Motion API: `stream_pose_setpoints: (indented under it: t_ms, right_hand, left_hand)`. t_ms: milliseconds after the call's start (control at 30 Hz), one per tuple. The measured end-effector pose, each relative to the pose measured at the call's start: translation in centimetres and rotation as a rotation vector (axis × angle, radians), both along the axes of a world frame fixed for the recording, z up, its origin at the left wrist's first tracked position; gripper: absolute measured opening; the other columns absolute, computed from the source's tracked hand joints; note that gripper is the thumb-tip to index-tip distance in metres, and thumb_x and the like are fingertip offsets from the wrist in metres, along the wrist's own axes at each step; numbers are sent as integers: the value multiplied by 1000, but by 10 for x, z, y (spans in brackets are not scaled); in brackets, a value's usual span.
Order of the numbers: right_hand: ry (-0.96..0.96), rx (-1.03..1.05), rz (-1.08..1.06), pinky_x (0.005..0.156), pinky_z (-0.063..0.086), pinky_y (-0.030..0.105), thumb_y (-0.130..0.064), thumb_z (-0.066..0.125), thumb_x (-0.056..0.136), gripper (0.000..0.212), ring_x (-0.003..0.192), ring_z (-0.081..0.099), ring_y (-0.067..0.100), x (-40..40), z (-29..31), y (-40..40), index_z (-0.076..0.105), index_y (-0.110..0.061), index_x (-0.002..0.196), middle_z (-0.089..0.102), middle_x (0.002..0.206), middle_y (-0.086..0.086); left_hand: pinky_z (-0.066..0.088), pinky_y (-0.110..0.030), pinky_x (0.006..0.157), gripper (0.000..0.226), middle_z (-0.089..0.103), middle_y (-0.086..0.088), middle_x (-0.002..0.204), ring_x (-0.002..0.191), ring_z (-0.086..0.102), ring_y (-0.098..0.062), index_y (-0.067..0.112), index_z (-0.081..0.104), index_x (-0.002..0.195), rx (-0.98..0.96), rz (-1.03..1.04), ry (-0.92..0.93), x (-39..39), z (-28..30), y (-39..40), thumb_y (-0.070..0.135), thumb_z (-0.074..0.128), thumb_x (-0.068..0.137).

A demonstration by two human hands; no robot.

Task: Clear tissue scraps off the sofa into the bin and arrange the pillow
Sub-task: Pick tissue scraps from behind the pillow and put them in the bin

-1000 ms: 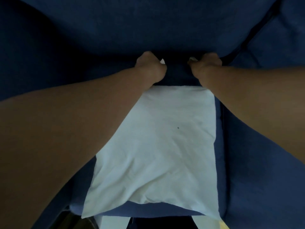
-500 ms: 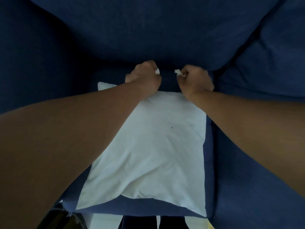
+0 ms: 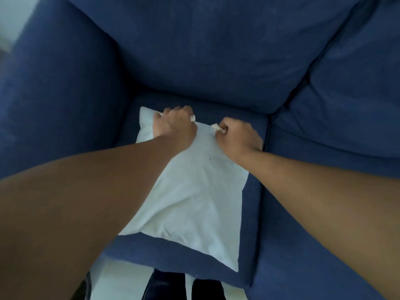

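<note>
Pillow [image 3: 194, 191] flat on sofa seat [image 3: 253, 213] — armrest [image 3: 60, 94] left, back cushion [image 3: 205, 50] behind.

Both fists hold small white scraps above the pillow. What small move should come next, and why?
Probably carry both fists off the sofa toward the bin, which is not in view. The left hand and right hand are each closed on a tissue scrap, and the pillow looks clear.

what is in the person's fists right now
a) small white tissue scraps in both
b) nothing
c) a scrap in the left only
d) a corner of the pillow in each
a: white tissue scraps poke out of the closed left hand and the closed right hand, above the pillow.
</note>
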State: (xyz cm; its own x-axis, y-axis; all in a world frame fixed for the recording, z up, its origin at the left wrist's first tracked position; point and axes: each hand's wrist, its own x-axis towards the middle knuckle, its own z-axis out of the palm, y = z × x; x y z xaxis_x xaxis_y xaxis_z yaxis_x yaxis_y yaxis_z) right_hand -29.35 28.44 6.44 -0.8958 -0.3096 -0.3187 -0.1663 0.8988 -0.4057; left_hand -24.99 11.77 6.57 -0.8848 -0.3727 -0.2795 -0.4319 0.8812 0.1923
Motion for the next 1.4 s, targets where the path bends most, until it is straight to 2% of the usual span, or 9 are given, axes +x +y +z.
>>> stream_pose_setpoints:
  t_ms: [133, 433, 633, 767, 900, 1067, 1200, 1333, 1400]
  right_hand:
    - [17, -13, 113, 65, 41, 32, -37, 54, 99, 15, 87, 58, 19, 19, 16, -10, 66, -30, 102, 65, 103, -7]
    - [35, 46, 397, 66, 45, 33, -36, 51, 99, 14, 89, 59, 21, 75, 28, -64, 62, -28, 97, 62, 99, -6]
    - [117, 20, 603, 82, 42, 40, -34, 49, 99, 16, 94, 57, 24, 151, 25, -120, 62, -25, 99, 65, 99, -6]
    - [113, 1, 730, 78, 38, 39, -33, 50, 99, 14, 95, 58, 25, 209, 19, -152, 61, -25, 97, 65, 98, -5]
    - [90, 72, 870, 76, 34, 38, -35, 50, 99, 14, 96, 57, 25, 268, 11, -172, 61, -25, 99, 64, 98, -6]
    - [1, 130, 976, 83, 41, 41, -35, 49, 99, 15, 94, 59, 23, 336, -3, -194, 62, -28, 97, 63, 96, -7]
    - [-76, 188, 1065, 82, 37, 40, -39, 49, 100, 17, 98, 61, 22, 385, -11, -214, 63, -30, 100, 64, 101, -7]
    - [-121, 206, 1123, 84, 49, 39, -40, 52, 99, 18, 100, 63, 23, 432, -16, -240, 66, -31, 103, 68, 108, -6]
    - [-139, 211, 1144, 80, 53, 38, -41, 53, 99, 19, 100, 64, 23, 454, -17, -255, 67, -31, 105, 70, 107, -7]
  left_hand:
    - [37, -44, 92, 33, 63, 0, 120, 111, 54, -26, 24, 57, 128, -71, 7, 0, 42, 11, -7, 34, 45, 99]
    - [38, -42, 89, 34, 63, 2, 118, 105, 56, -24, 25, 57, 129, -59, 232, -25, 161, 22, -42, 36, 44, 99]
    - [36, -41, 84, 24, 64, 4, 107, 99, 56, -24, 24, 58, 114, -28, 463, -31, 266, 10, -54, 35, 45, 97]
    - [36, -42, 86, 23, 64, 2, 110, 106, 56, -27, 23, 57, 111, 49, 635, -80, 336, -3, -55, 36, 45, 97]
    - [40, -44, 92, 29, 64, 1, 120, 113, 57, -28, 24, 57, 119, 124, 760, -130, 411, -19, -52, 38, 43, 98]
    - [41, -44, 95, 31, 64, -4, 124, 116, 57, -30, 23, 57, 120, 219, 997, -213, 492, -32, -58, 38, 46, 95]
    - [43, -43, 93, 31, 64, -3, 123, 114, 59, -31, 24, 57, 119, 291, 1174, -190, 547, -42, -69, 37, 46, 93]
    - [47, -43, 89, 27, 65, -4, 119, 110, 60, -31, 21, 57, 111, 311, 1275, -177, 591, -49, -90, 38, 45, 93]
    - [48, -42, 88, 28, 65, -4, 117, 109, 61, -31, 21, 57, 112, 310, 1300, -193, 609, -52, -102, 39, 47, 93]
